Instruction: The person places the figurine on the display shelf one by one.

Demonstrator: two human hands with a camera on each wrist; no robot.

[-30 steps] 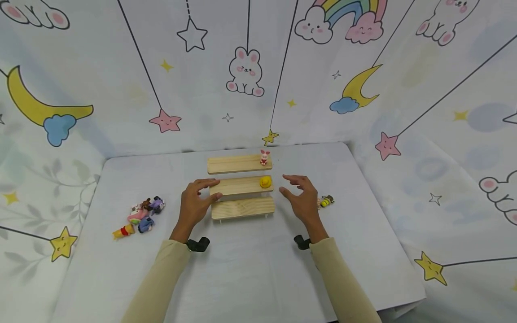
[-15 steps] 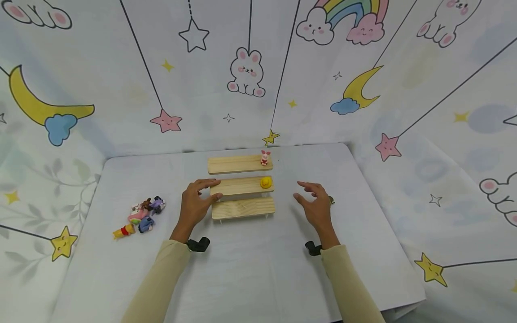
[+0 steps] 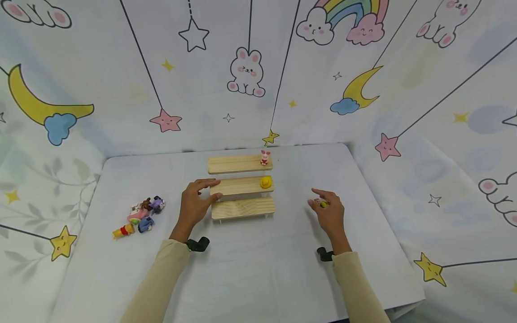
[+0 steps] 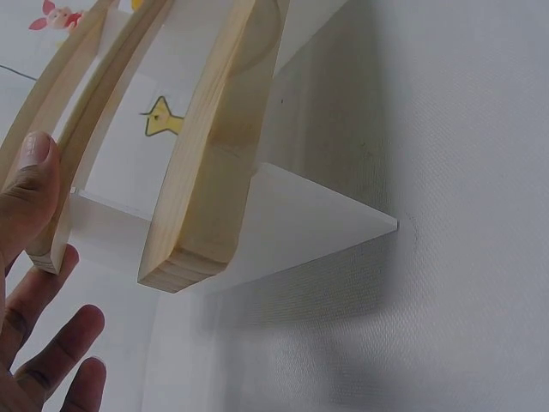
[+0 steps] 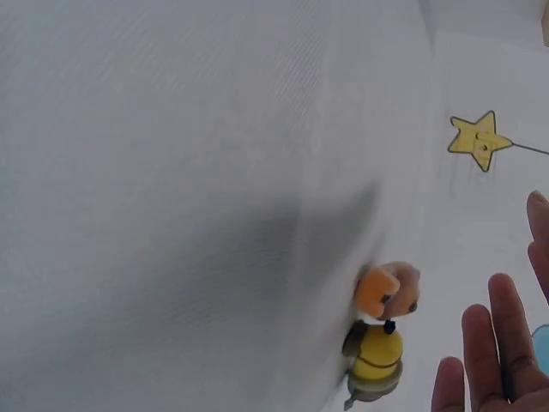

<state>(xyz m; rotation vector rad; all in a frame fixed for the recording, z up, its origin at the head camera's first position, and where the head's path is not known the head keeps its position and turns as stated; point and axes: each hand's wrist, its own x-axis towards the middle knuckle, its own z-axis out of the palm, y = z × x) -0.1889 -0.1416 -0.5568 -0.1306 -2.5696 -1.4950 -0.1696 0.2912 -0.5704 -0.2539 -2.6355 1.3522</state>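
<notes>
passable: between middle shelf [image 3: 239,185] and right grip [image 3: 332,214] | obstacle: left grip [image 3: 194,205], shelf's left end

Toys [image 3: 138,215] left of the shelf [image 3: 242,208], bee figurine [image 5: 377,354] right, pig figurine [image 3: 264,159] on the rear board [image 3: 234,165] (right end)

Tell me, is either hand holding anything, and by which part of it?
The left hand pinches the middle wooden shelf at its left end. The right hand holds nothing; it hovers near the bee toy, apart from it.
</notes>
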